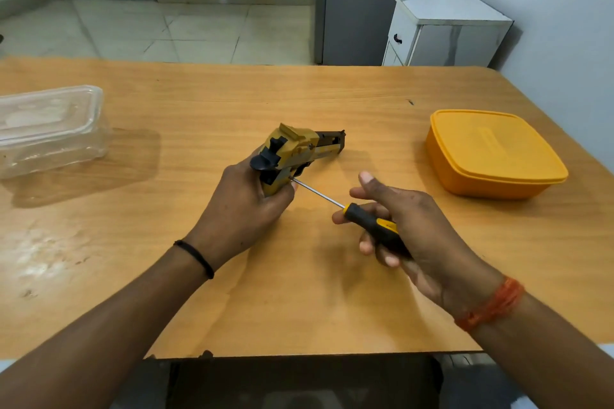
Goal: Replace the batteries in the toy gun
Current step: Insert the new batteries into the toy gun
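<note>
A toy gun (295, 153) sits near the middle of a wooden table (299, 93), held just above or on the surface — which of the two cannot be told. It is a blocky plastic pistol, mustard-yellow with black parts: a black barrel section at one end and a black rounded piece at the back end nearest the viewer. Its long axis runs from the grip, buried in the left hand (246, 206), out toward the table's far right corner, with the muzzle pointing that way and slightly away from the person.

The left hand has its fingers curled tightly round the grip. The right hand (408, 226) is wrapped round the black and yellow handle of a screwdriver (362, 217), thumb lifted free. The thin metal shaft slants up and left, and its tip meets the underside of the gun beside the left fingers.

Near the table's left edge stands a clear plastic box (50, 129) with a clear lid. Near the right edge sits an orange box (491, 153) with its lid on. Both are well apart from the gun. A black band circles the left wrist — an orange thread the right.
</note>
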